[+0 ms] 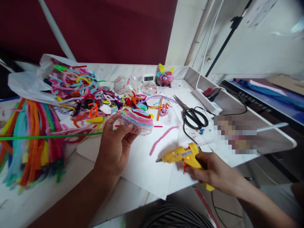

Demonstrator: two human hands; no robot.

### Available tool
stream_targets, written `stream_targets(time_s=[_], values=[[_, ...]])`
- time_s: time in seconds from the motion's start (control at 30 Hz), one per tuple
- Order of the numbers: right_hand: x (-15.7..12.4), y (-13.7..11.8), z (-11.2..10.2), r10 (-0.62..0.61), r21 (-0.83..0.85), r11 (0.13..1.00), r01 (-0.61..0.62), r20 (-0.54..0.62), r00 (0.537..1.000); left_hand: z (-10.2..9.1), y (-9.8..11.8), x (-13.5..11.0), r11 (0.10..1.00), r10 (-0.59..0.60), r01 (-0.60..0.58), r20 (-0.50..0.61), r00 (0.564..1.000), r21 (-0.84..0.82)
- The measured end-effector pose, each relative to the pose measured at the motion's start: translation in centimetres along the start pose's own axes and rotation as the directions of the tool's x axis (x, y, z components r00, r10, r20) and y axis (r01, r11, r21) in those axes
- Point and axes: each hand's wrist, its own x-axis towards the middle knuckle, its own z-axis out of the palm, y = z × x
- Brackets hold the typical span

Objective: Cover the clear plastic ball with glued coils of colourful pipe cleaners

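Note:
My left hand [116,139] is raised over the white paper [142,158] and its fingertips pinch a fluffy ball wrapped in pastel pipe cleaners [139,120]. My right hand [211,172] grips the handle of a yellow glue gun [182,155], whose nozzle points left toward the ball and rests low over the paper. A small orange light glows on the gun. A loose pink pipe cleaner [162,139] lies on the paper between the two hands.
Bundles of coloured pipe cleaners [30,139] and a tangled heap [78,91] fill the left side. Black scissors [193,115] lie right of centre. A small clock [148,78], clear domes [123,85] and a finished horned figure [165,77] stand at the back. A power strip [209,95] sits at the table's right edge.

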Motion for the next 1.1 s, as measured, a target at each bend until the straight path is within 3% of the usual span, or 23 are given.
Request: stream_targets(time_s=[0.13, 0.33, 0.43, 0.5, 0.57, 0.7, 0.8, 1.0, 1.1], values=[[0.1, -0.4, -0.4, -0.127, -0.35, 0.933, 0.088, -0.088, 0.988, -0.1, 0.1, 0.0, 1.0, -0.004, 0.004, -0.001, 1.0, -0.012], [0.7, -1.3, -1.2, -0.376, -0.72, 0.675, 0.164, -0.143, 0.916, 0.1, 0.1, -0.1, 1.0, -0.005, 0.005, -0.018, 1.0, 0.004], [2.2, -3.1, -1.5, -0.544, -0.713, 0.614, 0.339, -0.072, 0.836, 0.1, 0.0, -0.1, 1.0, -0.013, 0.013, -0.011, 1.0, 0.001], [3.7, -4.6, -1.4, -0.589, -0.728, 0.558, 0.397, -0.01, 0.808, 0.2, -0.1, -0.2, 1.0, -0.02, 0.02, 0.003, 1.0, -0.006], [5.5, -6.0, -1.1, -0.584, -0.73, 0.506, 0.459, 0.102, 0.805, 0.2, -0.1, -0.3, 1.0, -0.022, 0.022, 0.01, 1.0, -0.011], [9.2, -7.6, -0.3, -0.567, -0.705, 0.38, 0.599, 0.334, 0.753, 0.1, 0.0, -0.5, 1.0, -0.019, 0.019, 0.016, 1.0, -0.016], [10.9, -7.9, 0.2, -0.537, -0.707, 0.307, 0.637, 0.424, 0.729, 0.0, 0.1, -0.4, 0.999, -0.027, 0.027, 0.023, 0.999, -0.022], [10.7, -8.5, -0.2, -0.546, -0.706, 0.219, 0.673, 0.483, 0.684, -0.3, 0.2, -0.2, 0.999, -0.033, 0.033, 0.008, 0.999, -0.018], [9.2, -9.1, -1.1, -0.661, -0.67, 0.262, 0.695, 0.4, 0.635, -0.4, 0.2, -0.1, 1.0, -0.027, 0.027, 0.016, 1.0, -0.016]])
